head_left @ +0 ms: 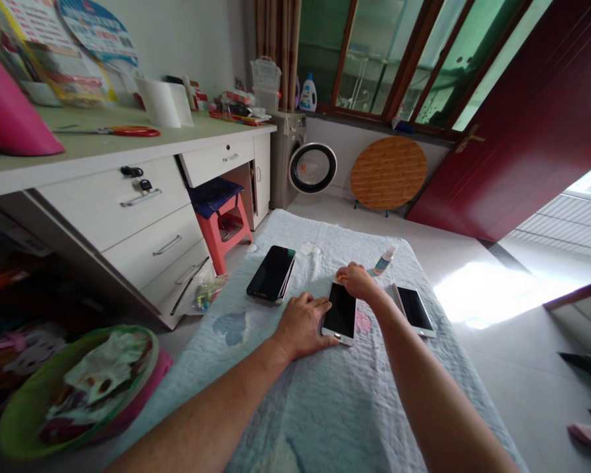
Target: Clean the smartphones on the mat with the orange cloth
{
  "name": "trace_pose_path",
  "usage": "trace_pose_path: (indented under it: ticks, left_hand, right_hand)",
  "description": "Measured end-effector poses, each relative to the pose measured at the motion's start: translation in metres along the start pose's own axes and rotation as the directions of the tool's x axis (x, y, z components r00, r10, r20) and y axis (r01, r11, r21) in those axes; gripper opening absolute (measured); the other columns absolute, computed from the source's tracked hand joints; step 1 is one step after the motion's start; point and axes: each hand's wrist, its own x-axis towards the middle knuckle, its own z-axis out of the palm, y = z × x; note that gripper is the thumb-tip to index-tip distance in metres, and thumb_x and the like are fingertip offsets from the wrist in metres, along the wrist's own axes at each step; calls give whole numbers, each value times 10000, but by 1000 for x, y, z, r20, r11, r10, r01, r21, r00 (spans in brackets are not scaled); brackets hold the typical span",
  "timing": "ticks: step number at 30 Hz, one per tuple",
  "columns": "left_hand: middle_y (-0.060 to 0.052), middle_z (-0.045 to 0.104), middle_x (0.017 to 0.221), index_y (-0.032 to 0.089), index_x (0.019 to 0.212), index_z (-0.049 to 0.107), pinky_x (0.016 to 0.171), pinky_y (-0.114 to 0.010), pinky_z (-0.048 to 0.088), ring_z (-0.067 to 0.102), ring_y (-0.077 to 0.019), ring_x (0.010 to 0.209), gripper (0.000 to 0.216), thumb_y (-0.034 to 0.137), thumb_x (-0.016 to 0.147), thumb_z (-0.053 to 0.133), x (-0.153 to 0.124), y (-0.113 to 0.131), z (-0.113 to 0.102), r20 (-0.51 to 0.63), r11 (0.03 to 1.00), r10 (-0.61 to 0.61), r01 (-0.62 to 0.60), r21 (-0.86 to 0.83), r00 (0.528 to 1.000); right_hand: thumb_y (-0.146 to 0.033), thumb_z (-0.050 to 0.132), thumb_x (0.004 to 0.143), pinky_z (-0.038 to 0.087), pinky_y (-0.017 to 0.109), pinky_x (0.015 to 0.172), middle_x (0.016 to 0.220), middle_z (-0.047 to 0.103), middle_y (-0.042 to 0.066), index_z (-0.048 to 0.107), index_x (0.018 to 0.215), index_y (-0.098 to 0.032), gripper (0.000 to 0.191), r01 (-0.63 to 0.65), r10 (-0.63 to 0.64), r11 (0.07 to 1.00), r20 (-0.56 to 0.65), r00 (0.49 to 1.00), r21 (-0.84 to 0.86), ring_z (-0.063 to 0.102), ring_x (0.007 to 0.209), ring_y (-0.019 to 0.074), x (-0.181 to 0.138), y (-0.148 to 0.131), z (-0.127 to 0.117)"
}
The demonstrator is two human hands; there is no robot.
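A white-framed smartphone (341, 307) with a dark screen lies face up on the pale blue quilted cover. My left hand (303, 326) grips its left side, thumb at the bottom edge and fingers along the side. At the phone's top edge, my right hand (357, 280) is closed with its fingers bent down; what they pinch, if anything, is hidden. Left of my hands is a black phone (272, 272), seemingly on top of another flat device. A second white phone (415, 309) lies to the right. Beyond my right hand stands a small spray bottle (384, 261).
The quilted cover (320, 414) spreads over the low surface before me. At left are a white desk (148, 230), a red stool (226, 230) and a laundry basket (150, 368). A washing machine (282, 151) with its door open and a round wooden tabletop (389, 172) stand behind.
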Motion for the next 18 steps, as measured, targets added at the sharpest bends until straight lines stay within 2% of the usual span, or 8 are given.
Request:
trace_pose_path:
  ticks: [5, 12, 18]
  left_hand:
    - [-21, 614, 1225, 239, 1202, 572, 888, -398, 406, 501, -289, 1007, 683, 633, 655, 681, 0, 2, 0, -16, 1000, 4, -4, 14, 1000]
    - [-23, 601, 1248, 248, 1205, 568, 886, -391, 408, 507, -287, 1022, 697, 668, 657, 662, 0, 2, -1, -19, 1000, 7, -7, 8, 1000]
    - [-26, 614, 1224, 251, 1201, 570, 875, -388, 411, 510, -280, 994, 701, 709, 673, 622, 0, 1, -1, -20, 999, 25, -26, -22, 999]
  right_hand:
    - [-221, 454, 852, 377, 285, 776, 958, 625, 117, 711, 963, -197, 281, -15, 15, 1000, -7, 1000, -4, 565, 835, 197, -8, 14, -2]
    - [-140, 453, 804, 393, 227, 711, 854, 675, 77, 720, 887, -162, 280, -4, 3, 998, 3, 1000, 62, 591, 793, 157, -19, 37, -1]
    - [-117, 432, 783, 404, 190, 641, 804, 698, 50, 714, 865, -146, 296, -3, -1, 992, 32, 999, 126, 605, 722, 125, -21, 43, -1]
